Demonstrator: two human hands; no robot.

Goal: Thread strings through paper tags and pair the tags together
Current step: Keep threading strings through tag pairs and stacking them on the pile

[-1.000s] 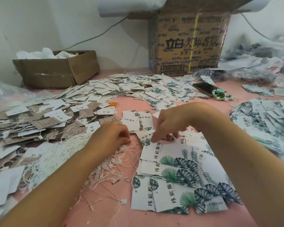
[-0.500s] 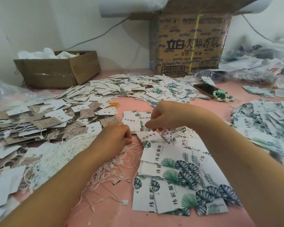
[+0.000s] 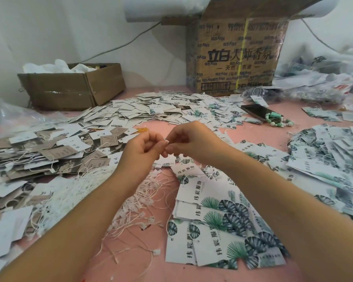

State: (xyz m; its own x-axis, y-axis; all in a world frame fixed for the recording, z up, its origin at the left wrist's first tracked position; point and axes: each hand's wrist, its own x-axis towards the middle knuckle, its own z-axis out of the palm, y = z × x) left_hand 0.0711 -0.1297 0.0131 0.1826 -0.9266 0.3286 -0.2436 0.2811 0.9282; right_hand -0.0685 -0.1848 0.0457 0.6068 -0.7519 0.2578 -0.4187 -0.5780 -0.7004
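Left hand (image 3: pixel 145 148) is held above the pink tabletop (image 3: pixel 259 137), grip nearly closed: thumb and forefinger pinched on a small white plastic string tab (image 3: pixel 167 141). Tab sits between both grips, which meet at it; string's run can't be made out. Right hand (image 3: pixel 192 143) is pinched on the same tab from the right. No tag is held: white leaf-printed paper tags (image 3: pixel 218 216) lie below, nearer the right hand.

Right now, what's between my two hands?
A small white string end, pinched where the left hand and right hand meet; the head view shows it.
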